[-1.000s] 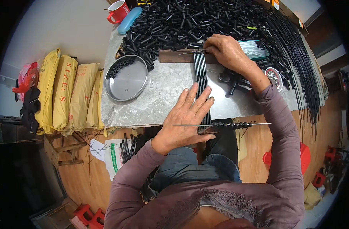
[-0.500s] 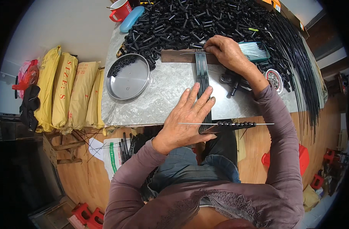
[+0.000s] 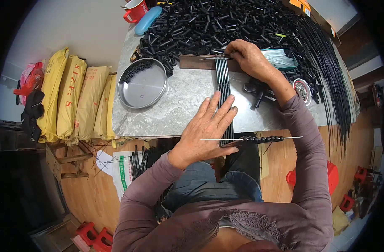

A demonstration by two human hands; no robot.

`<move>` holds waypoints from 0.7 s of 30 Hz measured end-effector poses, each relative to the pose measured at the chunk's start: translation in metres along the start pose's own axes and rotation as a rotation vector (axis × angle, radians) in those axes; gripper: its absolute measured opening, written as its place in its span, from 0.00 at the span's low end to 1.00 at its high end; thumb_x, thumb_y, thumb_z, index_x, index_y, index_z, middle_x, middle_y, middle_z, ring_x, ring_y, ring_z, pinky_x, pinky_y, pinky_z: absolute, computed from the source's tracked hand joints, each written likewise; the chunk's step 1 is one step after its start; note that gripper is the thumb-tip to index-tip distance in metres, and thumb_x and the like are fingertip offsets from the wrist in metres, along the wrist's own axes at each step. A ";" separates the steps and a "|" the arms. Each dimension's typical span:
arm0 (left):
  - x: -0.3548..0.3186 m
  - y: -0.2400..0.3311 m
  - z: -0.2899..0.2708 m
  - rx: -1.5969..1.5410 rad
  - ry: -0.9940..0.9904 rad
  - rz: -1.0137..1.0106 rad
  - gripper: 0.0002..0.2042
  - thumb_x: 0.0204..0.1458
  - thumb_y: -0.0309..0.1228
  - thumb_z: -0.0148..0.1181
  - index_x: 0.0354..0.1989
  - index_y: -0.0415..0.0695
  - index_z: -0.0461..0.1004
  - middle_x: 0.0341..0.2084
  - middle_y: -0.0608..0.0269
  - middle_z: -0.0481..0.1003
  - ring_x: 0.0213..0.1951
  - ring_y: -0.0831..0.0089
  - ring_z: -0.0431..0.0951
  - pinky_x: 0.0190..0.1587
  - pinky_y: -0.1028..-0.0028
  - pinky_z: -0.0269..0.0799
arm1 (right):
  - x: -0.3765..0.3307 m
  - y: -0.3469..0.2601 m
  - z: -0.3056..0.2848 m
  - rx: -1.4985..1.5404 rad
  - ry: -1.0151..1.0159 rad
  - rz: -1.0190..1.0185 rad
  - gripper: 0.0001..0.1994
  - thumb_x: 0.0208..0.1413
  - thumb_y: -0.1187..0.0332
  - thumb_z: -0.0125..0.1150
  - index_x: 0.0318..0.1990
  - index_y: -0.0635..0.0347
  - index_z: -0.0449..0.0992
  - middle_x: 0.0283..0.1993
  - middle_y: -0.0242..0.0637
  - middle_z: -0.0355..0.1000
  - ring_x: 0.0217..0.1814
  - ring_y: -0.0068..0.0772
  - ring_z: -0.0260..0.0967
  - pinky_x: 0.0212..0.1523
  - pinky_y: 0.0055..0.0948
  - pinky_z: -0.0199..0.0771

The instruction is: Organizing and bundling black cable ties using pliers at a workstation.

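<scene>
Crossing a narrow band of slender, glossy black rods at nearly a right angle, a thin, pale wire lay over the flat, dark-brown wooden block on the grey, marble-patterned tabletop. The rods' long axis ran away from the person, from the table's near edge up to the block. The right hand was the nearer to the crossing: its fingertips, just right of the rods' far ends, appeared pinched upon the wire's right end, though from where I stood the contact itself was partly hidden. The left hand grasped nothing that I could see; it lay flat, fingers spread, across the nearer stretch of the rods. In front of its back, also crosswise to the band, passed a straight, silvery metal rod with small black beads grouped toward its right; I could not tell what supported it.
</scene>
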State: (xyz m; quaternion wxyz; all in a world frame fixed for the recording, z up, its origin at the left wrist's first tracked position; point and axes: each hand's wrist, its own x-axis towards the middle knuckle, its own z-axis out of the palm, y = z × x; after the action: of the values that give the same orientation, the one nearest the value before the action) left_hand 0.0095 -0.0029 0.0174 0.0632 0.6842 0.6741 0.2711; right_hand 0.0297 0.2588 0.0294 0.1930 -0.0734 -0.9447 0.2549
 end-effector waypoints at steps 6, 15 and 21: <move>0.000 0.000 -0.002 -0.002 -0.009 -0.005 0.43 0.36 0.51 0.70 0.60 0.40 0.62 0.66 0.49 0.53 0.67 0.43 0.49 0.67 0.49 0.48 | 0.005 -0.012 -0.001 0.026 0.007 0.071 0.07 0.52 0.77 0.56 0.39 0.64 0.74 0.35 0.41 0.76 0.38 0.36 0.75 0.41 0.31 0.73; 0.001 0.000 -0.003 -0.001 -0.034 0.001 0.43 0.38 0.52 0.68 0.61 0.40 0.61 0.67 0.50 0.52 0.68 0.44 0.46 0.67 0.50 0.46 | 0.009 -0.003 0.004 0.135 0.046 0.006 0.10 0.51 0.74 0.58 0.42 0.61 0.76 0.34 0.43 0.77 0.38 0.41 0.77 0.40 0.34 0.75; 0.000 0.000 -0.004 -0.004 -0.029 -0.010 0.43 0.37 0.50 0.70 0.61 0.40 0.62 0.67 0.51 0.52 0.68 0.45 0.47 0.68 0.51 0.46 | 0.004 -0.008 -0.013 -0.142 0.223 -0.143 0.09 0.50 0.72 0.59 0.40 0.59 0.77 0.32 0.42 0.77 0.36 0.45 0.75 0.38 0.38 0.73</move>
State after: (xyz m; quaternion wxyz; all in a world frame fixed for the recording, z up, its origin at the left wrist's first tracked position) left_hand 0.0081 -0.0044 0.0204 0.0761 0.6845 0.6760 0.2621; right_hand 0.0312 0.2584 0.0451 0.3086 -0.0474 -0.9359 0.1631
